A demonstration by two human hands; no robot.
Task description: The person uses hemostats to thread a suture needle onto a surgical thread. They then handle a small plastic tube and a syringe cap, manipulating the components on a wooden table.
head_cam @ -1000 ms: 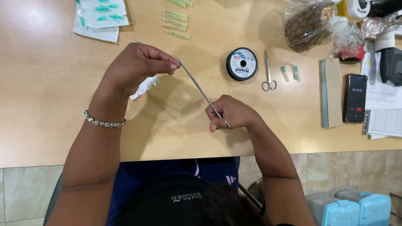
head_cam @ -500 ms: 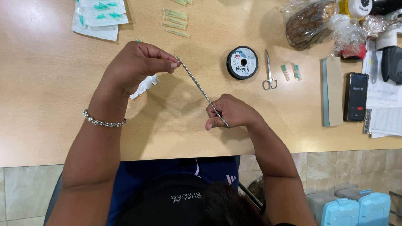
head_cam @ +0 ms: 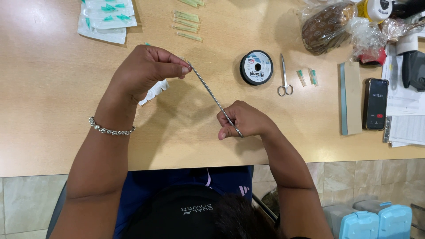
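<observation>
Left hand point(head_cam: 146, 71) pinches the upper end of a thin metal rod point(head_cam: 211, 97) — right hand point(head_cam: 242, 120) grips its lower end, rod slanting between them above the table point(head_cam: 53, 124). Sealed packets point(head_cam: 104, 20) lie up-left of the left hand; thread spool point(head_cam: 256, 67) and scissors point(head_cam: 284, 77) above the right hand — bare wood below toward the near edge.

Flat clear packets holding teal-capped pieces point(head_cam: 105, 17) are stacked at the table's top left. A black spool with a round white, blue and red label point(head_cam: 256, 67) sits at centre. At right, a black phone with a lit screen point(head_cam: 376, 104) lies beside white printed papers point(head_cam: 407, 119), with crinkled clear plastic bags point(head_cam: 345, 24) above.
</observation>
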